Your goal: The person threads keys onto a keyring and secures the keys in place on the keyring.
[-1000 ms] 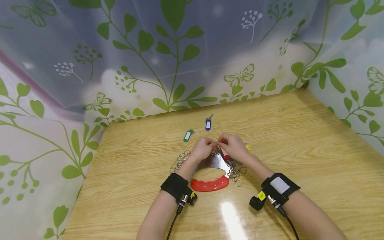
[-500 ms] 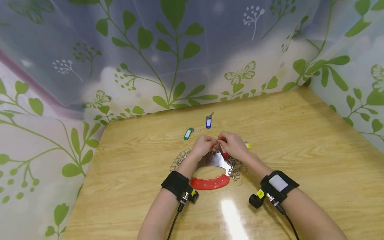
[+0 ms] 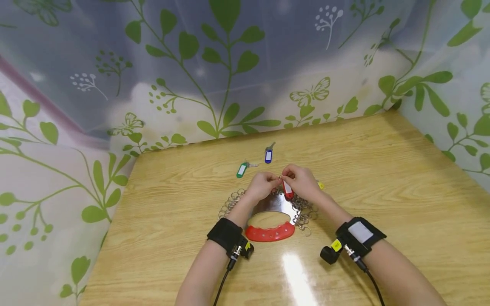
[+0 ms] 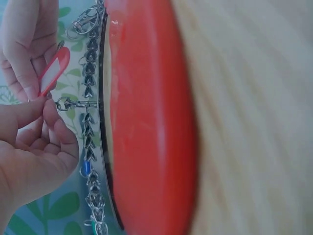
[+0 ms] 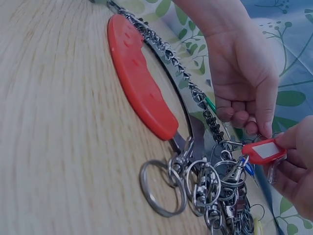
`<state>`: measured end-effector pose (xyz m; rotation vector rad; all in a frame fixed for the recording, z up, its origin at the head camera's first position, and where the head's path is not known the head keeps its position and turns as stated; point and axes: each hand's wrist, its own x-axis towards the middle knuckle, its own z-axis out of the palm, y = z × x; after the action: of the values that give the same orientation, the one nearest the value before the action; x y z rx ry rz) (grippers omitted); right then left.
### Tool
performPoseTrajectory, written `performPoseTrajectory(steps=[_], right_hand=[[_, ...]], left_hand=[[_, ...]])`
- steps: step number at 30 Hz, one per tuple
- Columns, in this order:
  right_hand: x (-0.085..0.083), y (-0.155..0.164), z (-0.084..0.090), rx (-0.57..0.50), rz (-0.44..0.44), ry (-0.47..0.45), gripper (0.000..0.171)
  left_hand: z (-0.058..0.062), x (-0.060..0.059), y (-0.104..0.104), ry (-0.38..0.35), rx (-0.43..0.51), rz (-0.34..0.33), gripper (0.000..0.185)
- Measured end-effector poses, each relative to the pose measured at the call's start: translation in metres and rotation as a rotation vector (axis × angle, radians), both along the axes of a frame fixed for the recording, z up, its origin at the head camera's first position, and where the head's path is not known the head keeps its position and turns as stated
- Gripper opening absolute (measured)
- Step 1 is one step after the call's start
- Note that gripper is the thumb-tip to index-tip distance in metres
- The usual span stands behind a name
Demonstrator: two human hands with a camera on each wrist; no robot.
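A metal key holder with a red ridged grip (image 3: 269, 232) lies on the table, its curved plate (image 3: 273, 204) edged with small swivel clasps and split rings (image 5: 164, 188). At the plate's far edge my left hand (image 3: 262, 185) pinches a split ring (image 4: 60, 104) on one clasp between thumb and fingers; most of that ring is hidden. Close beside it my right hand (image 3: 302, 182) pinches the ring end of a red key tag (image 3: 288, 190) with a white label. A key (image 5: 275, 171) hangs by the tag, partly covered by the right fingers.
Beyond the hands lie a green key tag (image 3: 241, 170) with its key and a blue key tag (image 3: 269, 156) with its key. A yellow key tag (image 3: 320, 185) shows behind my right hand. A patterned cloth (image 3: 168, 140) stands along the table's back edge.
Both hands stay together at the plate's far edge, shifting only slightly. The red key tag has turned so that more of it and its label shows below my right fingers.
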<state>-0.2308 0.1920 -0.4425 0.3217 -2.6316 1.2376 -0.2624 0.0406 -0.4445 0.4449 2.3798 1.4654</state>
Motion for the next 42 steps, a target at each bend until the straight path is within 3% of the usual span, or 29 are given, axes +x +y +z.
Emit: performPoseTrajectory(steps=[15,19,27,42], right_hand=[[-0.0011,0.0009,-0.0047,0.070,0.056,0.085,0.005],[-0.0011,0.0019,-0.0046,0.060,0.050,0.074,0.005],[-0.0001,0.0046,-0.0050,0.003,0.001,0.030,0.006],[-0.0014,0.0021,-0.0058,0.034,0.032,0.101,0.004]], left_hand=[[0.0008,-0.0014,0.0003,-0.113,0.081,0.084,0.018],[0.0014,-0.0014,-0.0004,-0.095,0.081,0.075,0.019],[-0.0001,-0.0002,-0.0006,-0.016,0.023,-0.021,0.018],[0.0011,0.0002,0.0004,-0.033,0.028,0.046,0.017]])
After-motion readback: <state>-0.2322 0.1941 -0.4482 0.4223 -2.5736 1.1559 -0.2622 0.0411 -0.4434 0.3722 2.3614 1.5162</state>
